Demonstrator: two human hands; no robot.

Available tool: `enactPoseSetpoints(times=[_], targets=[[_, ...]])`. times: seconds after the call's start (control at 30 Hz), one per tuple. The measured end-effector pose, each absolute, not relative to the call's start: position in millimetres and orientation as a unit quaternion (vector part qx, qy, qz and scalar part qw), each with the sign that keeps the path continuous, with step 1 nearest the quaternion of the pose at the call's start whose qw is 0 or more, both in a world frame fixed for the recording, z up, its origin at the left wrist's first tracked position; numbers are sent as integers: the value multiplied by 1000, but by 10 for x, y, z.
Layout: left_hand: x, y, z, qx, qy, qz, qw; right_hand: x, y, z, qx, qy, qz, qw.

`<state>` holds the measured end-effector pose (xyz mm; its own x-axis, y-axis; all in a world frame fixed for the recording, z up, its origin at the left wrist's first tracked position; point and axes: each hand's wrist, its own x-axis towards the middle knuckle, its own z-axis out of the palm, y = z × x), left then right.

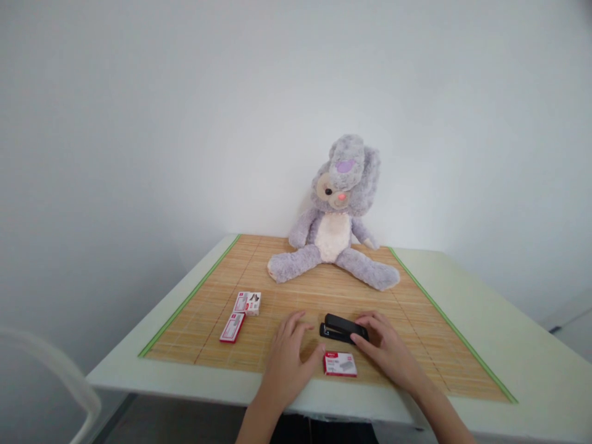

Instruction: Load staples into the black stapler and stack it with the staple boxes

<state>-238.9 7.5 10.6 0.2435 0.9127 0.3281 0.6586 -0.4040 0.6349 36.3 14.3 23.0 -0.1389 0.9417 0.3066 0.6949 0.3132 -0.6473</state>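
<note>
A black stapler lies on the bamboo mat near the front edge. My right hand rests on the mat with its fingertips on the stapler's right end. My left hand lies flat, fingers spread, just left of the stapler without touching it. A red-and-white staple box sits between my two hands, close to the front. Two more staple boxes lie to the left: one further back, one nearer.
A grey plush rabbit sits at the back of the mat against the white wall. The pale table extends right of the mat. A curved white chair back shows at lower left.
</note>
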Motion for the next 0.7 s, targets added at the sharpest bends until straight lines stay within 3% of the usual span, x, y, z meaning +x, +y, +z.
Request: enactPoseSetpoints(times=[0.4,0.7], targets=[[-2276,-32,215,815,455,298,201,376,109,9,-575,-709,141,384],[-2249,80,24,736,598,309,73,381,67,11,-597,-694,120,384]])
